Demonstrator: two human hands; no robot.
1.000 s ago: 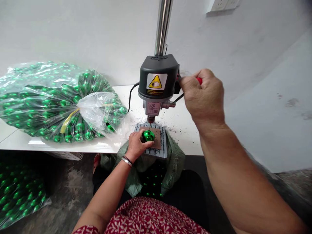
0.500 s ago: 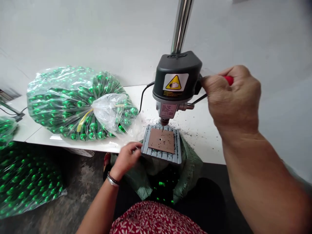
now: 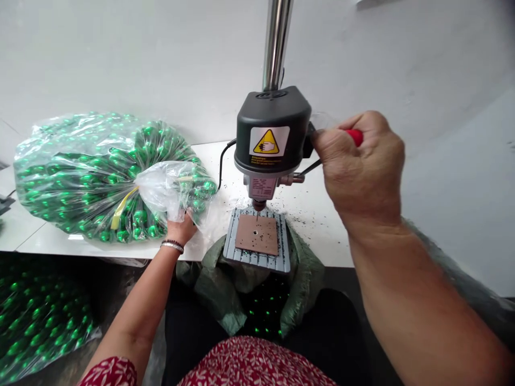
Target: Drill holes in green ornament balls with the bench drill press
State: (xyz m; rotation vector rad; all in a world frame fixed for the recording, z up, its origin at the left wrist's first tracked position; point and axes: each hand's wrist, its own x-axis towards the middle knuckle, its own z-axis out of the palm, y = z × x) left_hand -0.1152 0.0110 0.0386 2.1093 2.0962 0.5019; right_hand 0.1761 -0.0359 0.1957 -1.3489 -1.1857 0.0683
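head camera | from above — facing forward and down | near, drill press (image 3: pixel 274 136) centred

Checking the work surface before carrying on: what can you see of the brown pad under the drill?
The brown pad is thin, flat and roughly square, with a small round hole near its middle. It lies on the grooved grey base plate, below the drill bit. Dark specks dot its surface. Its material is unclear.
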